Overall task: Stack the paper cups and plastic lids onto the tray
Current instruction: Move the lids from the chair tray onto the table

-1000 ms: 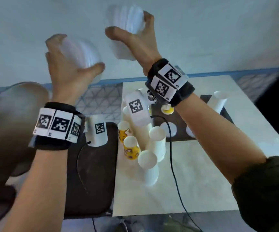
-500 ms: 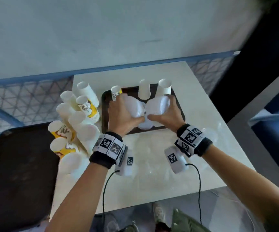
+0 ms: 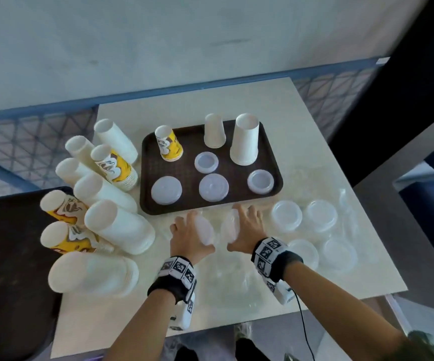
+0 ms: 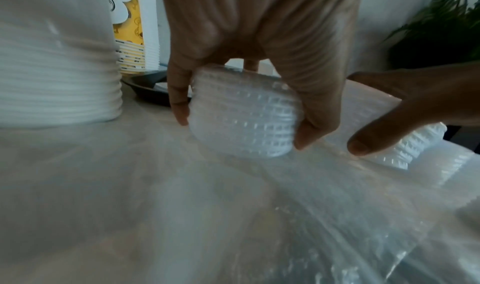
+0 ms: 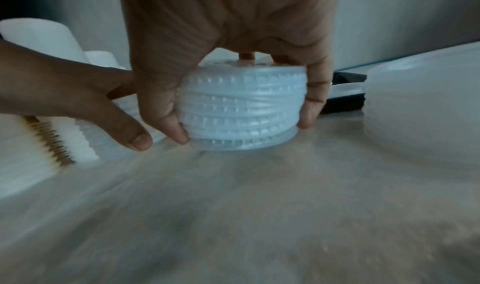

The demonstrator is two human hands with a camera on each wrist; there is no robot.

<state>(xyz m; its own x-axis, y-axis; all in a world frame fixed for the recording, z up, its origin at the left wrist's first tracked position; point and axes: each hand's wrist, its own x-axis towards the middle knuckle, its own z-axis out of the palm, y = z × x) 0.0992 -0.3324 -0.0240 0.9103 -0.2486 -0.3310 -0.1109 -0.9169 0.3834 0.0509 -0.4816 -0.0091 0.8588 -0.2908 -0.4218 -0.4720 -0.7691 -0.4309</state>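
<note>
each hand (image 3: 190, 234) round a lid stack (image 3: 205, 230)

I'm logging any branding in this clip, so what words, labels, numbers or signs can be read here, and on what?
No text can be read.
Yellow printed cups, on the tray and in the stacks left of it: brown and white artwork, lettering too blurred to read.
Wristbands on the left hand and right hand: black and white square marker codes, no words.
White cups and plastic lids: no print visible.
</note>
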